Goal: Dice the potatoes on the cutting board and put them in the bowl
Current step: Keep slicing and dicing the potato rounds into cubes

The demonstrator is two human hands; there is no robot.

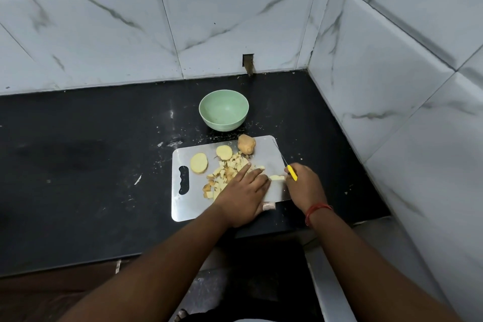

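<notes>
A steel cutting board lies on the black counter. On it are two potato halves, cut side up, a whole unpeeled potato at the far edge, and a heap of diced potato pieces. My left hand lies flat on the board, fingers apart, its fingertips against the heap and a pale potato strip. My right hand grips a yellow-handled knife, blade pointing away over the board. The green bowl stands empty behind the board.
Marble-patterned tiled walls close the counter at the back and on the right. The black counter stretches to the left. Its front edge runs just below the board.
</notes>
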